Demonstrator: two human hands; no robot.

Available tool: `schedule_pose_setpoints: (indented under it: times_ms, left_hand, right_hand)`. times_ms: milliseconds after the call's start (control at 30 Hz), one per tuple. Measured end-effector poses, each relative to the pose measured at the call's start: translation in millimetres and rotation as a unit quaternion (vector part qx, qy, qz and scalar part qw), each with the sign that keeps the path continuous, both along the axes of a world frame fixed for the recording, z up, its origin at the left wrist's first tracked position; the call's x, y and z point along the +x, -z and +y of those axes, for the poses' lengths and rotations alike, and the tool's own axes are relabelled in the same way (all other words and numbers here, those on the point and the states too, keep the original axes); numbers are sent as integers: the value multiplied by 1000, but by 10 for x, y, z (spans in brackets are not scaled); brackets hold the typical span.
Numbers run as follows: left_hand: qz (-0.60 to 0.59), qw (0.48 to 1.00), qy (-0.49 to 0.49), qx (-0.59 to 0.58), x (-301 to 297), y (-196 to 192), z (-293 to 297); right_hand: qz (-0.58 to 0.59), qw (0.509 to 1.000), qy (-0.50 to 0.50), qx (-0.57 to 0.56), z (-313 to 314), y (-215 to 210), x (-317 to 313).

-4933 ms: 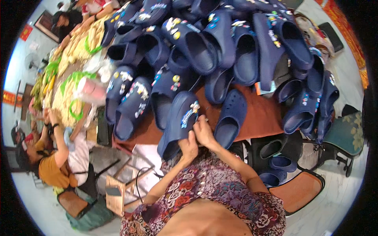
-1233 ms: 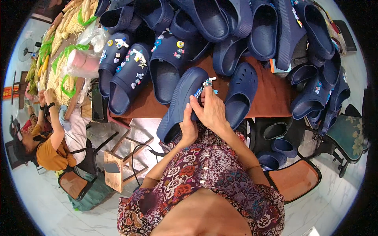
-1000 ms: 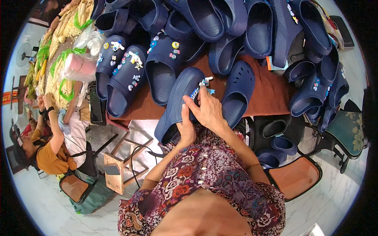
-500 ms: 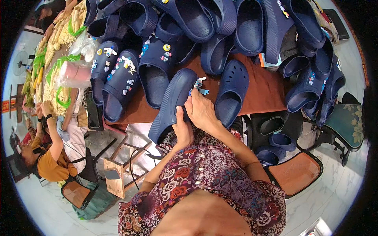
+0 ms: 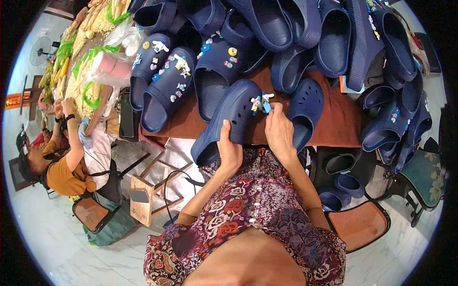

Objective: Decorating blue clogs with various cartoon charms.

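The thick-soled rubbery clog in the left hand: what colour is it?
Navy blue; the thick-soled clog shows best in the head view.

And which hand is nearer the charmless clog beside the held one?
Right. The right hand is by the left side of the charmless clog; the left hand is farther left, on the held clog.

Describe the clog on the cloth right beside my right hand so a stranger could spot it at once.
Find the reddish-brown cloth under the heap of navy clogs. At its near edge, just right of the person's right hand, one clog sits with its toe pointing away. Its toe shows bare open holes, whereas the nearest clogs to its left carry colourful charms.
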State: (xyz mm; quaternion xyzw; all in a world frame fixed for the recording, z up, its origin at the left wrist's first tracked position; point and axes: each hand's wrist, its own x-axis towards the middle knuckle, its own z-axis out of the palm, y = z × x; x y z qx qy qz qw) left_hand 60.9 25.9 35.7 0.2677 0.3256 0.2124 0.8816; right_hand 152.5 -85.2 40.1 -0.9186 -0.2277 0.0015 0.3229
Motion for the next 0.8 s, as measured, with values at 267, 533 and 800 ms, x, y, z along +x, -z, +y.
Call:
schedule_pose_setpoints:
  times_ms: [267,533,800]
  left_hand:
    - [-7,999,22,23,-76,-41,9]
    - [4,1000,16,24,-81,-18,-16]
    - [72,984,53,152,-47,6,-68]
  right_hand:
    - [26,996,-2,-81,87,89,114]
    - [-87,995,-14,36,124,73,114]
    - [122,968,30,216,268,166,50]
